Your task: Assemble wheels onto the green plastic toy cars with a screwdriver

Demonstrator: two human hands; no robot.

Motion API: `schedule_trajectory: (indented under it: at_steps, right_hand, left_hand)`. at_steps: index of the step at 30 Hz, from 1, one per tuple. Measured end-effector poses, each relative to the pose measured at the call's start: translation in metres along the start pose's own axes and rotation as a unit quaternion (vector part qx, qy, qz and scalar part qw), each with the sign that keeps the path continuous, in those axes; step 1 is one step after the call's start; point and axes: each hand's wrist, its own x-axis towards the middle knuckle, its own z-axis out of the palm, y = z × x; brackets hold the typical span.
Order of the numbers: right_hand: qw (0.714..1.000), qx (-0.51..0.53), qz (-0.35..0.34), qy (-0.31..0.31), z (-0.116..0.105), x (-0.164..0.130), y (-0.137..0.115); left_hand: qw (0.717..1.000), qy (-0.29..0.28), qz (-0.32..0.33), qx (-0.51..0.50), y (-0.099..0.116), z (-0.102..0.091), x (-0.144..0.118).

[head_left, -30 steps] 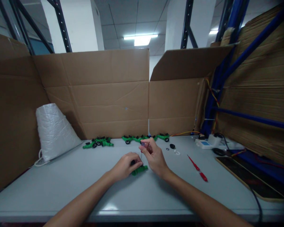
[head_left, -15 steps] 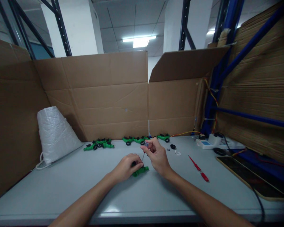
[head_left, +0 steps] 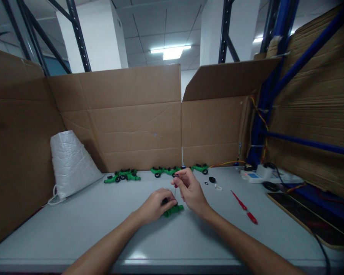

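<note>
In the head view, my left hand [head_left: 157, 205] is closed on a green toy car [head_left: 174, 210] low on the table; the fingers cover part of it. A black part of the car shows under the fingertips. My right hand [head_left: 191, 190] is just above and to the right, its thumb and fingers pinching the handle of a small screwdriver [head_left: 176, 186]. The screwdriver stands nearly upright, its thin shaft pointing down at the car beside my left fingertips. Where the tip meets the car is too small to make out.
Several green toy cars [head_left: 122, 175] line the table's back. A black ring-like wheel [head_left: 212, 179] and a white ring [head_left: 219, 188] lie right of my hands, near a red pen-like tool [head_left: 244, 207]. A white bag [head_left: 73, 164] stands left; a power strip [head_left: 250, 176] lies right.
The whole view has shifted slightly. The right fingers have changed their grip a little around the screwdriver handle, and the screwdriver stands more upright. The left hand still holds the car.
</note>
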Motion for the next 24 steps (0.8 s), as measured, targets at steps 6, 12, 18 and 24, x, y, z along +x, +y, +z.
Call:
schedule_trajectory:
  at_steps: [6,12,18,24]
  right_hand:
    - [0.998,-0.047,-0.036,0.016,0.0003,-0.0022,0.0002]
    - [0.993,0.068,0.039,-0.093,0.0033,-0.0041,-0.0022]
    - [0.987,0.114,0.051,-0.103,0.0047,-0.0038,0.0045]
    - [0.993,0.062,0.03,-0.096,0.0046,-0.0027,0.0016]
  left_hand:
    - [1.0,-0.003,0.001,0.0,0.0013,0.001,-0.0006]
    - [1.0,-0.003,-0.001,0.004,-0.0016,0.0004,-0.0005]
    - [1.0,-0.013,0.007,0.003,0.0023,-0.0059,0.0006]
    - [1.0,-0.013,0.004,-0.004,0.0033,-0.0015,0.0001]
